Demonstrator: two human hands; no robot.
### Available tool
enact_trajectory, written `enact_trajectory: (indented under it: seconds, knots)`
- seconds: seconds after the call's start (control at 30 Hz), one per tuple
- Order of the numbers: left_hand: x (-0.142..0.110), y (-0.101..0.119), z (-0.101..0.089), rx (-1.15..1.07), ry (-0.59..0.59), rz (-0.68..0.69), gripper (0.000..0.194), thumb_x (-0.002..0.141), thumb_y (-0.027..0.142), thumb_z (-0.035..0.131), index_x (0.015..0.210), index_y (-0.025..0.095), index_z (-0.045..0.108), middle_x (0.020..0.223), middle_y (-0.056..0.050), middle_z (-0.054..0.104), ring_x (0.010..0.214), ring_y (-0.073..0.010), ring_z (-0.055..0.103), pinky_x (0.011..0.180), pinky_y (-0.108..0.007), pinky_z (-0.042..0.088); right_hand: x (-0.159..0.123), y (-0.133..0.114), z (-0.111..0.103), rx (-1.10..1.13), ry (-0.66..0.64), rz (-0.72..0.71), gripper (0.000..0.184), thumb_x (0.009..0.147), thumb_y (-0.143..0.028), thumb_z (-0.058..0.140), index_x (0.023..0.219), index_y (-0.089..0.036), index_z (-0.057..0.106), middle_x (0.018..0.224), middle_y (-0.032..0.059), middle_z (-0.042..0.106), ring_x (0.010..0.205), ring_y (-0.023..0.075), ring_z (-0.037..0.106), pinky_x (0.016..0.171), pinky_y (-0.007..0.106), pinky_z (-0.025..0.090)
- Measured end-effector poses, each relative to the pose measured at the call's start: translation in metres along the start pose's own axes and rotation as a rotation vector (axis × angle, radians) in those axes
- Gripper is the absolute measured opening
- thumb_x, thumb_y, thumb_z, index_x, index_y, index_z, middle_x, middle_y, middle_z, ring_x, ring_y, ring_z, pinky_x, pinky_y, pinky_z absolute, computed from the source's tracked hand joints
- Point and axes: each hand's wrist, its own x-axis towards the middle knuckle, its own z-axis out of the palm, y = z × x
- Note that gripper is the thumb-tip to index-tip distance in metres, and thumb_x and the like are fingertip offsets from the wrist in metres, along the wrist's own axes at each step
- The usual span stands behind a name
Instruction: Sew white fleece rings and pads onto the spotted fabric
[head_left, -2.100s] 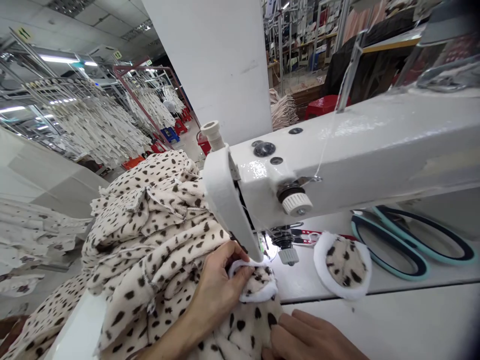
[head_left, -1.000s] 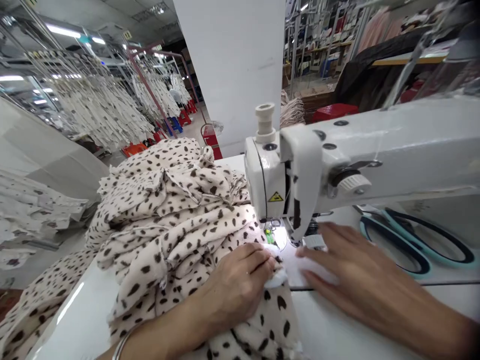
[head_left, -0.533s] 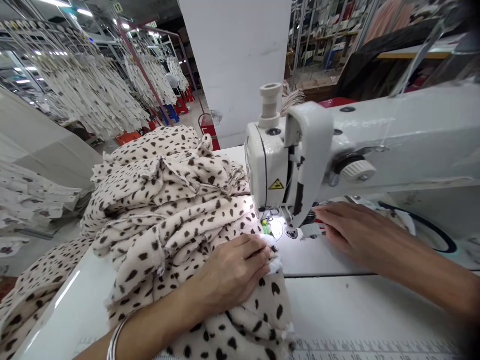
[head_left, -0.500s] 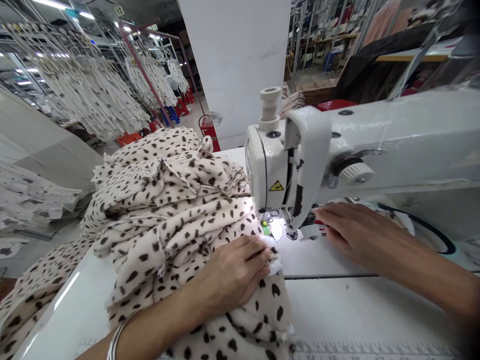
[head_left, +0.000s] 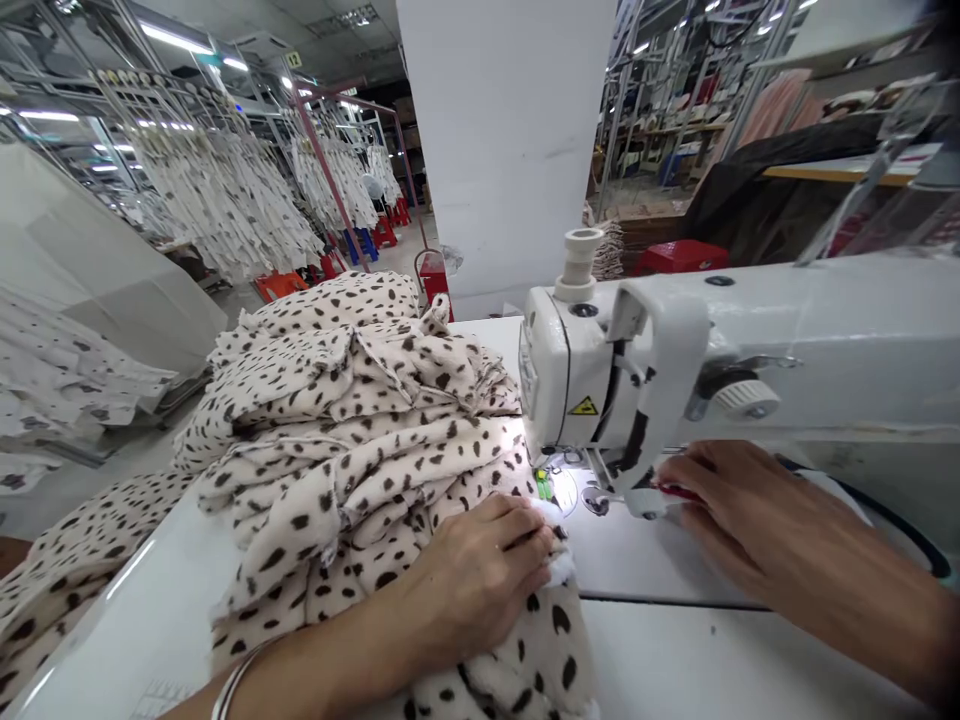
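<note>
Spotted plush fabric (head_left: 352, 430) lies heaped on the counter (head_left: 705, 660), left of and partly against the sewing machine (head_left: 585, 370), with its folds spilling off the near left edge. My left hand (head_left: 480, 570) rests flat and open on the fabric, with a metal bangle (head_left: 234, 683) on the wrist. Its fingertips are just beside a fluffy white trim (head_left: 559, 565) at the fabric's edge, close to the lit needle area. My right hand (head_left: 742, 510) is to the right of the presser foot (head_left: 600, 500), its fingers curled over a sliver of something red (head_left: 679, 492). I can't tell whether they grip it. Above that hand sits the machine's white knob (head_left: 746, 396). Far left, pale garments (head_left: 225, 190) hang in rows on racks, and a white pillar (head_left: 502, 130) stands beyond the machine.
</note>
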Motion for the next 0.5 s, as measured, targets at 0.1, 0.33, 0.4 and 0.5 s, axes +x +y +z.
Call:
enact_trajectory:
  seconds: [0.1,0.33,0.4,0.5]
  knots:
    - [0.001,0.000,-0.001,-0.004,0.003,0.010,0.023,0.098,0.015,0.041,0.102,0.012,0.063,0.100,-0.010,0.070,0.099,-0.0192,0.064,0.091,-0.032,0.056,-0.003,-0.015,-0.007,0.060,-0.045,-0.054,0.021,0.095,-0.024,0.036,0.090,-0.023,0.056,0.078,0.0041,0.065,0.060,0.0179,0.064,0.045,0.028,0.042]
    - [0.000,-0.002,0.003,0.038,0.009,0.009,0.022,0.098,0.015,0.043,0.106,0.010,0.062,0.101,-0.012,0.069,0.103,-0.0212,0.063,0.092,-0.036,0.057,-0.001,-0.034,-0.003,0.368,-0.119,0.024,0.036,0.100,-0.045,0.038,0.079,-0.028,0.061,0.062,-0.0037,0.062,0.049,0.0128,0.061,0.044,0.024,0.041]
    - [-0.002,-0.003,0.005,0.044,0.004,-0.006,0.021,0.097,0.015,0.045,0.107,0.009,0.062,0.104,-0.012,0.068,0.105,-0.0223,0.062,0.091,-0.037,0.057,-0.001,-0.035,-0.005,0.424,-0.155,0.069,0.036,0.101,-0.043,0.039,0.077,-0.028,0.061,0.061,-0.0045,0.061,0.049,0.0113,0.061,0.045,0.023,0.040]
    - [-0.004,-0.003,0.007,0.056,0.009,-0.016,0.019,0.096,0.016,0.048,0.108,0.010,0.062,0.108,-0.010,0.068,0.106,-0.0227,0.061,0.090,-0.036,0.057,-0.001,-0.038,-0.009,0.463,-0.193,0.100,0.038,0.099,-0.046,0.042,0.073,-0.026,0.061,0.057,-0.0041,0.058,0.045,0.0100,0.056,0.041,0.023,0.037]
